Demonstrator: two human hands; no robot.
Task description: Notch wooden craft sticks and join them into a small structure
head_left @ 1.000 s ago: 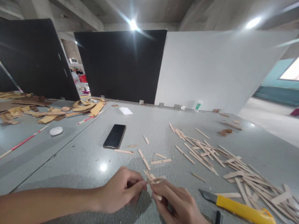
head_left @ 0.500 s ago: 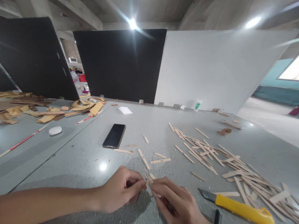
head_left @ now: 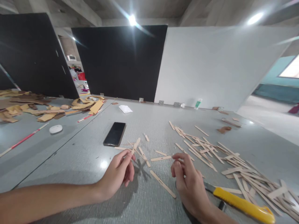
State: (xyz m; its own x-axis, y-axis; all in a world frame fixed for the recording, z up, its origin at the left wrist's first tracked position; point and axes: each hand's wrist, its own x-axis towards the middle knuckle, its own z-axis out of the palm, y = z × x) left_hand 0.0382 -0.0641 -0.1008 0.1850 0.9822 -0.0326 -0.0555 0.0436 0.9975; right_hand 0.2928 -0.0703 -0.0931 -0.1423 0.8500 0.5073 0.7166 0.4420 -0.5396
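Observation:
My left hand (head_left: 121,169) pinches crossed wooden craft sticks (head_left: 136,143) between thumb and index finger, raised a little above the table; its other fingers are loosely curled. Just beyond lie several loose craft sticks, one with a slot (head_left: 144,156). A longer slotted stick (head_left: 163,184) lies flat between my two hands. My right hand (head_left: 190,183) hovers at the right with fingers bent and slightly apart, with nothing visible in them. Its fingertips are near another slotted stick (head_left: 161,158). A yellow utility knife (head_left: 243,205) lies right of it, its blade partly hidden by the hand.
A large pile of craft sticks (head_left: 252,177) spreads over the right side. A black phone (head_left: 115,134), a white earbud case (head_left: 55,129) and folded paper (head_left: 125,109) lie at left. Cardboard scraps (head_left: 51,112) are far left. Black and white panels (head_left: 119,62) stand behind.
My hands have moved apart: the left went up and left with the crossed sticks, the right moved right, off the sticks. A slotted stick now shows on the table between them.

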